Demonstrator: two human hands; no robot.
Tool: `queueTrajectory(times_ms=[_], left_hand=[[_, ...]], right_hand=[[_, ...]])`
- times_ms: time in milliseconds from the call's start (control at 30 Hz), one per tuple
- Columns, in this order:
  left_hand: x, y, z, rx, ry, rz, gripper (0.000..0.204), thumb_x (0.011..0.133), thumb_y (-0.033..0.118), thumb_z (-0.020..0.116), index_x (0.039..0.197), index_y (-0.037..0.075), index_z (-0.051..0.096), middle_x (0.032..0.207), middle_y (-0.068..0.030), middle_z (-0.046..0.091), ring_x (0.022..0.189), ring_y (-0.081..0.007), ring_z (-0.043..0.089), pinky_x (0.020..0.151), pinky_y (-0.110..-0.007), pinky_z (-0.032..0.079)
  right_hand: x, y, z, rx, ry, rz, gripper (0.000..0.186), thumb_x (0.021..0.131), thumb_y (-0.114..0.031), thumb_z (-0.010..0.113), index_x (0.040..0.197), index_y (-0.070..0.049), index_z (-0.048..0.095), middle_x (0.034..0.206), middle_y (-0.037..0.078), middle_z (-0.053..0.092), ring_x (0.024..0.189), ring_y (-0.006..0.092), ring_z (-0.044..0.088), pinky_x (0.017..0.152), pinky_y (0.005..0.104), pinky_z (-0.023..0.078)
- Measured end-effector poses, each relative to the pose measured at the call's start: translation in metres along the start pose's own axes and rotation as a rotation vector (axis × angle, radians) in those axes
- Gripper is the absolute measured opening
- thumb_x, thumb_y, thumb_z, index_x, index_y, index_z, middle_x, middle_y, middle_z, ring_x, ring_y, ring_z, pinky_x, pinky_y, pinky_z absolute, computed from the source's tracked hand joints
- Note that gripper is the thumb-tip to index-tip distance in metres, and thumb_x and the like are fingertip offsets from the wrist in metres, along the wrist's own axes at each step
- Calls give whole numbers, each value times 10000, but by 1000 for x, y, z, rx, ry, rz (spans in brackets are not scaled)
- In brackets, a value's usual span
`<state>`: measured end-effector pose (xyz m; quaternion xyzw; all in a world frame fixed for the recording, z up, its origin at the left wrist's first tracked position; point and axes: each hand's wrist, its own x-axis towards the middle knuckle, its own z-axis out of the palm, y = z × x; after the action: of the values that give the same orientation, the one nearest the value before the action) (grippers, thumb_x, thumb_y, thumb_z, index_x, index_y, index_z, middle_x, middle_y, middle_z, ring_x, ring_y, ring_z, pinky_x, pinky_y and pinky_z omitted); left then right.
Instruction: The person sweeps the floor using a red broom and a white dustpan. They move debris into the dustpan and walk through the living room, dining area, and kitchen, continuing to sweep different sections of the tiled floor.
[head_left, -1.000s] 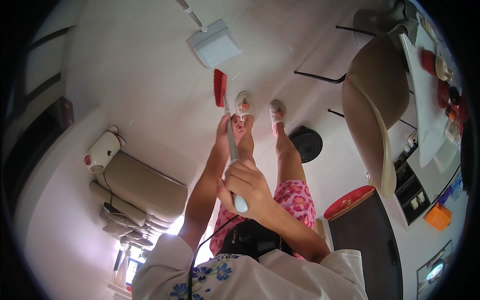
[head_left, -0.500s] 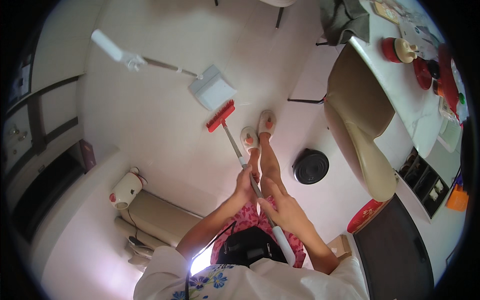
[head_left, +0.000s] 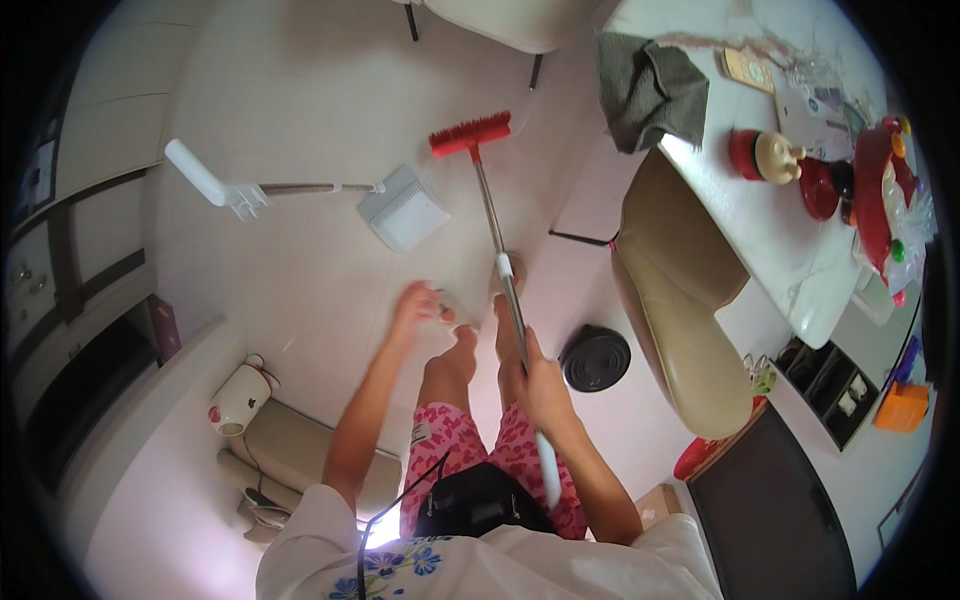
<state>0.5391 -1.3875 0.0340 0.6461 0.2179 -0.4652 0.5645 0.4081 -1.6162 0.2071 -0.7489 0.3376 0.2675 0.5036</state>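
Fingers of right hand (head_left: 537, 385) grasp broom (head_left: 497, 235); blurred left hand (head_left: 415, 300) released.

A pale tiled floor (head_left: 300, 90) carries a white long-handled dustpan (head_left: 400, 207), the red broom head (head_left: 470, 133), a round black disc (head_left: 595, 357), a cream chair (head_left: 680, 310) and a white pot (head_left: 240, 398)
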Motion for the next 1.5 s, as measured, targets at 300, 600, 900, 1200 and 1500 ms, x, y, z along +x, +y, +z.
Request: queueTrajectory(times_ms=[300,600,900,1200,1500], left_hand=[[66,196,-155,421,422,507,799,774,159,750,1432,76,303,1183,-63,593,1014,-166,555,871,-346,447],[67,239,-156,837,71,786,148,870,178,664,908,36,640,1166,-151,624,1178,-269,521,961,-359,418],[70,211,-235,560,-25,862,138,892,98,638,908,-38,620,884,-108,607,680,-155,610,649,-285,501],[33,219,-287,349,6,581,160,923,113,593,920,-35,652,991,-138,675,1032,-211,611,911,-313,454],[37,217,-312,198,244,519,307,971,259,530,913,-29,623,1030,-123,655,1047,-223,605,965,-369,444]], right_hand=[[266,-105,52,-133,164,-191,412,894,-204,498,1237,18,441,850,281,645,798,452,630,714,541,501],[381,-113,61,-351,293,-44,333,890,-143,445,1199,-45,523,985,240,652,931,424,620,764,516,498],[153,-46,150,-533,367,198,399,899,-204,514,1270,-56,519,707,305,608,647,502,596,618,598,477],[17,-94,214,-248,348,466,401,916,-204,492,1286,-49,503,806,318,619,758,492,607,683,562,483],[210,-129,177,-37,519,198,549,793,-121,483,1339,-111,423,961,292,631,891,473,597,788,547,463]])
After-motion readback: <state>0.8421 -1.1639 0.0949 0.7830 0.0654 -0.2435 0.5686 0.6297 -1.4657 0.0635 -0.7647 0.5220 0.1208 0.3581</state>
